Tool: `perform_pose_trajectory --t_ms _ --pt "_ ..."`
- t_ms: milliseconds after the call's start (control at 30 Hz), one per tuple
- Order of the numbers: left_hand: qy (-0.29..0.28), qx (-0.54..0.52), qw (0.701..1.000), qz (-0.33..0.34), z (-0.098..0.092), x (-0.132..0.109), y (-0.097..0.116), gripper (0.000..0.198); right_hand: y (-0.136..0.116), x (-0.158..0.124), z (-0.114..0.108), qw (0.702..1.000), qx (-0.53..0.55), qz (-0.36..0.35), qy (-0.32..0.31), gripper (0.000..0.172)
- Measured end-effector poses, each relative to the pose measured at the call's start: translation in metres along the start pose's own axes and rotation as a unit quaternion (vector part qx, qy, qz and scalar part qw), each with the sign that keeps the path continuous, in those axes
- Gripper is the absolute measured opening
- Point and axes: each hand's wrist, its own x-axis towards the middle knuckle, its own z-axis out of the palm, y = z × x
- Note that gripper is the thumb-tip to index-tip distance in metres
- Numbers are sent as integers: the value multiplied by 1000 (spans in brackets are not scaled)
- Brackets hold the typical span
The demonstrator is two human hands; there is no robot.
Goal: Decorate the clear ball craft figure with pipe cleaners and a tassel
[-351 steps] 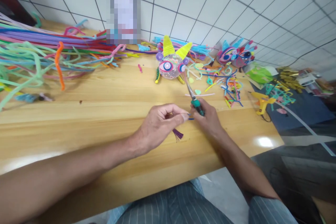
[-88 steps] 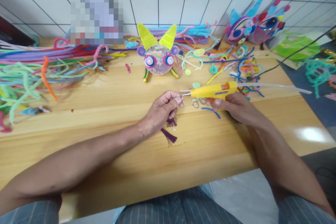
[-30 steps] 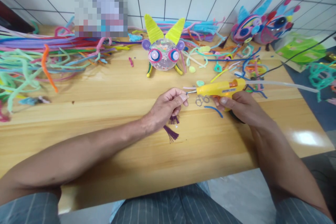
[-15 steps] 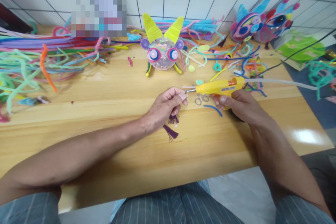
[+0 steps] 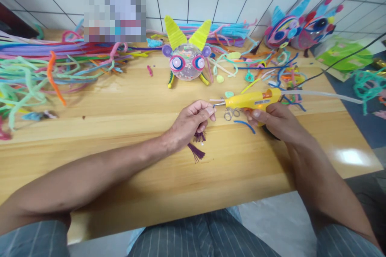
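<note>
A yellow hot glue gun (image 5: pixel 250 99) is gripped in my right hand (image 5: pixel 276 118), fingers around its handle; a clear glue stick (image 5: pixel 322 95) sticks out of its back end. Its metal nozzle meets the fingertips of my left hand (image 5: pixel 200 116), which pinch a tiny dark piece too small to name. Purple tassels (image 5: pixel 196 152) show below the left hand, and whether they hang from it or lie on the table I cannot tell. Under the nozzle lie scissors, of which the grey handle loops (image 5: pixel 231 114) show. A short blue pipe cleaner (image 5: pixel 245 125) is close by.
A clear round figure with yellow horns (image 5: pixel 187 62) stands mid-table. Pipe cleaners (image 5: pixel 45 50) pile up at left, with loose craft bits (image 5: pixel 265 64) at right. Two more figures (image 5: pixel 282 34) stand by the tiled wall. A black cable (image 5: pixel 331 64) crosses the right side.
</note>
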Motion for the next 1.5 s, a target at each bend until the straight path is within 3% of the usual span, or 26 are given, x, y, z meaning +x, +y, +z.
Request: perform_pose_trajectory --t_ms 1033,1500 --pt "0 -5 1000 4 0 0 0 22 -2 -1 -1 1000 -22 2 -2 75" --pt "13 -13 1000 -25 3 -2 6 20 -5 0 1 1000 -14 6 -2 75"
